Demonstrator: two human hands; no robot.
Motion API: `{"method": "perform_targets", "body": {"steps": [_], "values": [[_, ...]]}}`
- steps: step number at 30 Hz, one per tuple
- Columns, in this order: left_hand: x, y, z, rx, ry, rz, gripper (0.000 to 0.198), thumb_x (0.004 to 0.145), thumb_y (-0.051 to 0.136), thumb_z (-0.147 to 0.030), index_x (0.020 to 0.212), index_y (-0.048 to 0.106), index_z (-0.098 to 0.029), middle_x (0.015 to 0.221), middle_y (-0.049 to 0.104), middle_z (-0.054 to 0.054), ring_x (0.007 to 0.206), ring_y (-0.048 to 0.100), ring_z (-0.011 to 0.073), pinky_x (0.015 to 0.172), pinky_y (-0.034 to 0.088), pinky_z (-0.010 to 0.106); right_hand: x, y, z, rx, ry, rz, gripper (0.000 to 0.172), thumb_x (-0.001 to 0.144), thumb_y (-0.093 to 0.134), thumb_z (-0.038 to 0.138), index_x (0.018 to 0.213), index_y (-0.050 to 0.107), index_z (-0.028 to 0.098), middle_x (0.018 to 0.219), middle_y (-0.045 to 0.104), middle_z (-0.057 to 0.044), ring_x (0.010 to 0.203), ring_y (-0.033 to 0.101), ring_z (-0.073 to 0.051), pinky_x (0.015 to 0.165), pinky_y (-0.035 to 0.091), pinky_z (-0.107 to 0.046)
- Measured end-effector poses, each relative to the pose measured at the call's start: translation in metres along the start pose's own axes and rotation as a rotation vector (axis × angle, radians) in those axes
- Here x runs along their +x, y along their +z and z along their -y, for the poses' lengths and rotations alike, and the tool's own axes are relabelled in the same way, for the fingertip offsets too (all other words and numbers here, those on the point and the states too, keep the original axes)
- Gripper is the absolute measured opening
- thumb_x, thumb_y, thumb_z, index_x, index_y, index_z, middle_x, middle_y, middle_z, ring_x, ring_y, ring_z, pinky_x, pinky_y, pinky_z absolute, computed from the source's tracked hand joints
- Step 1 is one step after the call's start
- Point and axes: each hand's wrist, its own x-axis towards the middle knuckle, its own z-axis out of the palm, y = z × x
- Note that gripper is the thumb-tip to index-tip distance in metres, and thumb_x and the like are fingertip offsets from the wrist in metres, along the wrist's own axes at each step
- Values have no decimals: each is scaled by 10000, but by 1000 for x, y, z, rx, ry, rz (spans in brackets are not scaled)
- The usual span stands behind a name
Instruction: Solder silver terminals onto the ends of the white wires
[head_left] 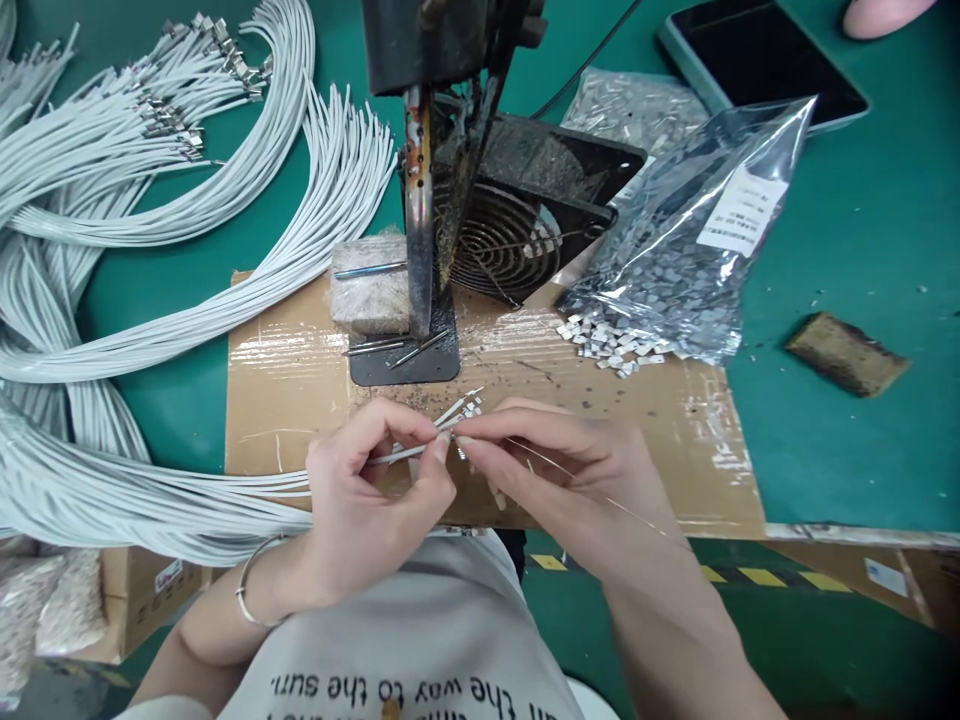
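Note:
My left hand (367, 490) is closed in a pinch on a few thin white wires (420, 448) whose stripped ends point up and right toward small metal terminals (471, 407). My right hand (547, 470) is also closed, its fingertips meeting the left hand's at the wire ends, and a thin strand of solder wire (600, 495) runs from it toward the lower right. Both hands hover over a taped cardboard sheet (285, 390). Just beyond them stands a soldering iron stand (420, 240) on a black base plate.
Bundles of white wires (150, 200) cover the green table at left. A black fan (517, 220) sits behind the stand. A clear bag (690, 240) spills small metal terminals (611, 345) onto the cardboard. A tablet (757, 60) lies top right, a brown block (844, 352) at right.

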Motion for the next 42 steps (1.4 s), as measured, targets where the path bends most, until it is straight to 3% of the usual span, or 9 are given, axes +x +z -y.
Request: {"method": "perform_targets", "body": {"steps": [6, 11, 15, 18, 21, 25, 30, 42], "values": [[0, 0, 3, 17, 8, 56, 102, 812, 706, -127, 742, 678, -197, 588, 618, -29, 500, 456, 96, 475, 362, 228, 6, -10, 8, -234, -87, 81, 219, 909, 737, 132, 905, 880, 298, 726, 755, 17, 632, 640, -98, 544, 483, -194], [2, -3, 2, -43, -60, 83, 115, 774, 724, -119, 704, 669, -192, 544, 582, -37, 481, 404, 85, 452, 326, 214, 7, -14, 6, -148, -65, 96, 182, 879, 765, 140, 827, 872, 278, 683, 747, 13, 589, 631, -102, 503, 489, -197], [3, -6, 2, -159, -121, 6, 131, 797, 730, -102, 717, 683, -194, 553, 569, -52, 468, 385, 69, 425, 274, 192, 2, -22, -5, 34, 53, -107, 123, 854, 820, 184, 828, 876, 290, 673, 753, 10, 468, 573, -87, 414, 471, -212], [5, -7, 3, -242, -183, -41, 124, 836, 743, -125, 742, 702, -195, 568, 593, -47, 473, 431, 68, 430, 293, 180, -1, -25, -15, 97, 43, -234, 78, 865, 842, 239, 855, 883, 305, 627, 733, 7, 478, 611, -111, 412, 519, -222], [6, -6, 4, -276, -222, -49, 116, 856, 766, -162, 754, 719, -194, 591, 614, -32, 505, 475, 77, 466, 357, 182, 0, -18, -23, 124, 19, -305, 87, 882, 829, 229, 880, 878, 301, 645, 744, 9, 508, 639, -117, 470, 586, -231], [7, -5, 4, -261, -250, -51, 121, 863, 792, -209, 756, 736, -196, 644, 630, -10, 521, 411, 85, 463, 309, 211, 1, 2, -24, 120, 10, -360, 49, 868, 840, 226, 836, 850, 262, 655, 741, 12, 499, 642, -114, 482, 592, -233], [10, -7, 7, -312, -240, -34, 133, 848, 801, -193, 729, 745, -203, 700, 701, 8, 541, 432, 88, 467, 293, 218, 0, 13, -16, 66, -63, -328, 112, 871, 814, 172, 827, 852, 267, 736, 760, 5, 544, 645, -111, 523, 570, -244], [11, -7, 5, -359, -217, -21, 129, 842, 781, -128, 745, 741, -203, 741, 767, 11, 632, 635, 124, 536, 466, 207, 5, 24, -11, 115, -68, -318, 81, 893, 799, 202, 836, 825, 254, 749, 770, 8, 563, 656, -113, 547, 585, -242]]}}
